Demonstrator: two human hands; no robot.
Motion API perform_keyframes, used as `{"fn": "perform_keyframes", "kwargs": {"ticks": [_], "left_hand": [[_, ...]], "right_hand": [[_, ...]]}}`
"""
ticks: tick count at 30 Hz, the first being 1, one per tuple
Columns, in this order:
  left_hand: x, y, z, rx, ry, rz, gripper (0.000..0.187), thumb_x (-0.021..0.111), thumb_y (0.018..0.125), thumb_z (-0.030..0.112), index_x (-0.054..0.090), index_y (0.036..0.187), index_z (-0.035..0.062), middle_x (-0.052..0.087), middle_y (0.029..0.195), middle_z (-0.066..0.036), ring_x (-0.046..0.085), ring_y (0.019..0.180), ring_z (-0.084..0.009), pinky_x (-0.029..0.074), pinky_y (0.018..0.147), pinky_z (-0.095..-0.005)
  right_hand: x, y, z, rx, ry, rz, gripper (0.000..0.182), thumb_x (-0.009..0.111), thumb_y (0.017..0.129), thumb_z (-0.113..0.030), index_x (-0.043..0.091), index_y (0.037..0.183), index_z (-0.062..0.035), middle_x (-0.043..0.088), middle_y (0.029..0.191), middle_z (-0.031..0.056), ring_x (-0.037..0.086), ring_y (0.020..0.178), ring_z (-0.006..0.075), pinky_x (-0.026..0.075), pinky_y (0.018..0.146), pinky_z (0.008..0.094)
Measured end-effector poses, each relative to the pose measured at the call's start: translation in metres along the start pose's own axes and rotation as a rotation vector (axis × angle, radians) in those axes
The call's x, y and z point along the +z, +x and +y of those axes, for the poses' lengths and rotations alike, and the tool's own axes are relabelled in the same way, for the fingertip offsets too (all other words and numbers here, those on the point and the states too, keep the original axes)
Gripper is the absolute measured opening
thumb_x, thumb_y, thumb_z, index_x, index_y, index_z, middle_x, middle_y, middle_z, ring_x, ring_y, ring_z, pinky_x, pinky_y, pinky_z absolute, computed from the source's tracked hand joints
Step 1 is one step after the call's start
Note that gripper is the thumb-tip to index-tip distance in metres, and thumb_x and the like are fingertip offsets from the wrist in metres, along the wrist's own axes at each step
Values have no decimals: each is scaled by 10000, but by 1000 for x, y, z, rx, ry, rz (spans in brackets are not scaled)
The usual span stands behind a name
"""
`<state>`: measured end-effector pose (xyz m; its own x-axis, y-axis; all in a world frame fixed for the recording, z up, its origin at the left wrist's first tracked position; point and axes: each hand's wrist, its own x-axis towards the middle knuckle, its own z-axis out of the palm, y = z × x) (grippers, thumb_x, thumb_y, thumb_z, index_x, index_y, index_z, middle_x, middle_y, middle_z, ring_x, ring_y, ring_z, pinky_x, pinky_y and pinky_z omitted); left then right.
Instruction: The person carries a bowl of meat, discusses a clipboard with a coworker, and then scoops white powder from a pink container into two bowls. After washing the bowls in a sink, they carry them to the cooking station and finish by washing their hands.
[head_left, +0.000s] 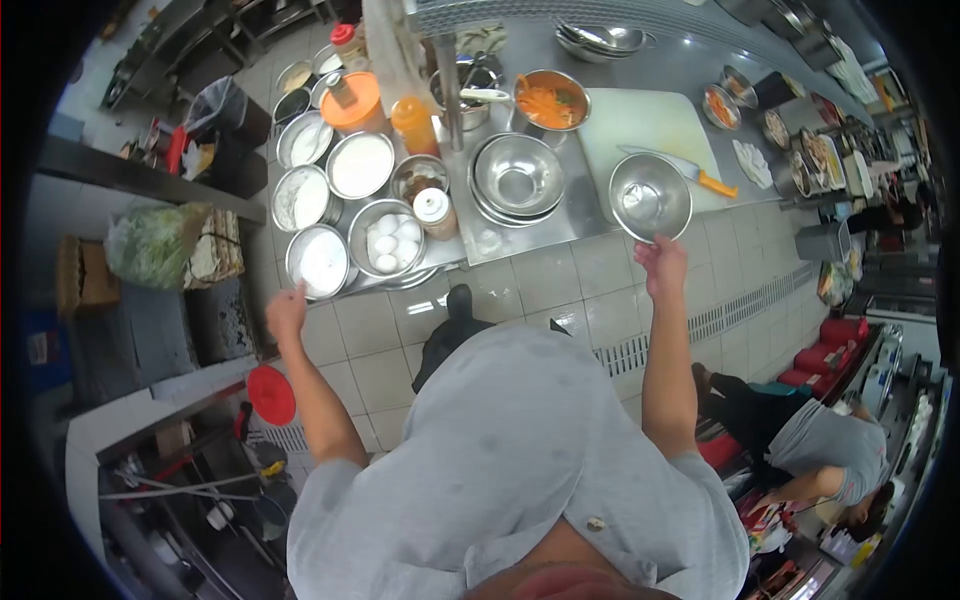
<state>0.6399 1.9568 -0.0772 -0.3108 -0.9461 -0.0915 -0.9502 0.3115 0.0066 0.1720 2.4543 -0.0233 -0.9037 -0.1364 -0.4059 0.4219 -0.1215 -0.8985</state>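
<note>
My right hand (662, 268) grips the near rim of a steel mixing bowl (650, 197), which is over the front edge of a white cutting board (640, 115). A little liquid or a reflection shows at the bowl's bottom. My left hand (287, 312) is closed at the near rim of a round steel container of white powder (318, 262); what its fingers pinch, if anything, is too small to tell. Beside that container are a bowl of eggs (393, 240) and a white-capped bottle (434, 212). A yellow-handled knife (715, 184) lies on the board behind the mixing bowl.
Stacked steel bowls (518, 172) sit mid-counter, with a pot of shredded orange vegetable (550, 100) behind. More powder containers (361, 165) and an orange-lidded tub (352, 102) crowd the left. A metal post (447, 90) rises there. Another person (830, 445) bends at the right.
</note>
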Motion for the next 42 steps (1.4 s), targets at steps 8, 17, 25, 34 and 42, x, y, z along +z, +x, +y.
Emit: {"fn": "perform_keyframes", "kwargs": {"ticks": [8, 17, 25, 34, 42], "left_hand": [[-118, 2, 328, 803, -259, -207, 616, 526, 869, 589, 681, 827, -5, 695, 859, -188, 671, 870, -354, 514, 768, -453], [-100, 34, 384, 702, -691, -612, 236, 649, 780, 162, 540, 662, -11, 600, 588, -122, 614, 478, -219, 480, 445, -369], [-180, -40, 409, 1320, -45, 444, 72, 563, 783, 106, 576, 827, 50, 655, 774, -134, 665, 685, -327, 533, 591, -425], [-271, -20, 340, 1128, -274, 635, 114, 577, 795, 145, 530, 833, 48, 586, 696, -149, 641, 687, -305, 491, 589, -394], [-260, -22, 247, 848, -859, 232, 254, 623, 770, 181, 438, 728, 12, 395, 619, -82, 398, 590, -162, 374, 545, -324]], "right_hand": [[-18, -43, 5, -9, -35, -58, 177, 534, 901, -95, 538, 1020, 37, 657, 821, 149, 660, 624, 215, 535, 534, 311], [-45, -86, 2, -28, -52, -69, 200, 533, 917, -110, 541, 1055, 34, 661, 833, 135, 652, 615, 195, 529, 549, 293], [-44, -81, -5, -22, -93, -78, 198, 544, 916, -111, 560, 1059, 26, 671, 835, 131, 646, 611, 175, 507, 549, 277], [31, -68, -24, -59, -186, -266, 168, 542, 918, -102, 569, 1026, 24, 670, 813, 124, 646, 608, 167, 512, 535, 272], [140, -54, -18, 32, -563, -530, 390, 551, 972, -372, 572, 927, 15, 683, 848, 154, 650, 629, 181, 520, 524, 288]]}}
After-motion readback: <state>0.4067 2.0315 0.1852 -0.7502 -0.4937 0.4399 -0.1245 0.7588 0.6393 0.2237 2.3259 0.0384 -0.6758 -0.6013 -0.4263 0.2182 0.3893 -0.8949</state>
